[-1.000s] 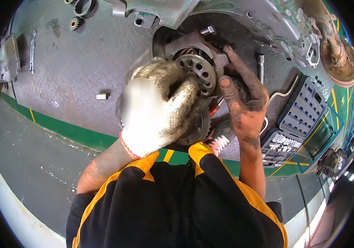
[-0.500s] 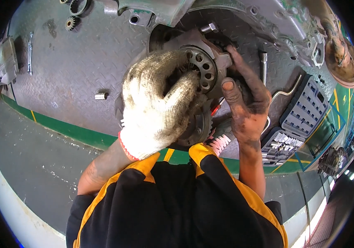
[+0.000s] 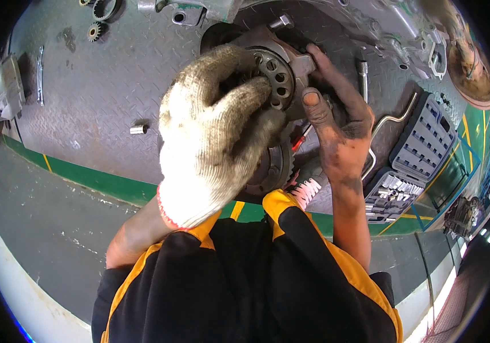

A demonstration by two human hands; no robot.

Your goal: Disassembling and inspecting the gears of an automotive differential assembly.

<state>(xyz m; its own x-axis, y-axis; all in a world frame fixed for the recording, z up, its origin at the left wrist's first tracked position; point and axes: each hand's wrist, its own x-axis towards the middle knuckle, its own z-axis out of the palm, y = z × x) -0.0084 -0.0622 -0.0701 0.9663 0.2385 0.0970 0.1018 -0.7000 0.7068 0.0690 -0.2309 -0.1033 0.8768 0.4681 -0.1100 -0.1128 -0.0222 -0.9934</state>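
Observation:
My left hand (image 3: 208,134), in a whitish work glove with grey smudges, bends its fingers around the near left side of a round metal plate with a ring of holes (image 3: 281,79). Its fingertips lie at the plate's centre, and what they pinch there is partly hidden. The plate sits in a grey metal housing (image 3: 262,40). My bare, grease-stained right hand (image 3: 343,134) grips the housing's right side, with the index finger along its edge and the thumb nearer me. Below the plate, a toothed gear (image 3: 282,166) shows partly behind the glove. A red-handled tool (image 3: 298,143) lies between the hands.
A large metal casing (image 3: 371,28) stands beyond the housing. To the right lie a bent metal bar (image 3: 396,119) and an open socket case (image 3: 425,134). A loose socket (image 3: 138,130), a wrench (image 3: 40,74) and a small gear (image 3: 94,31) lie on the left of the tread plate.
The view has shifted slightly. My left hand has drawn a little down and left, uncovering more of the plate's near edge. My right hand keeps its place on the housing.

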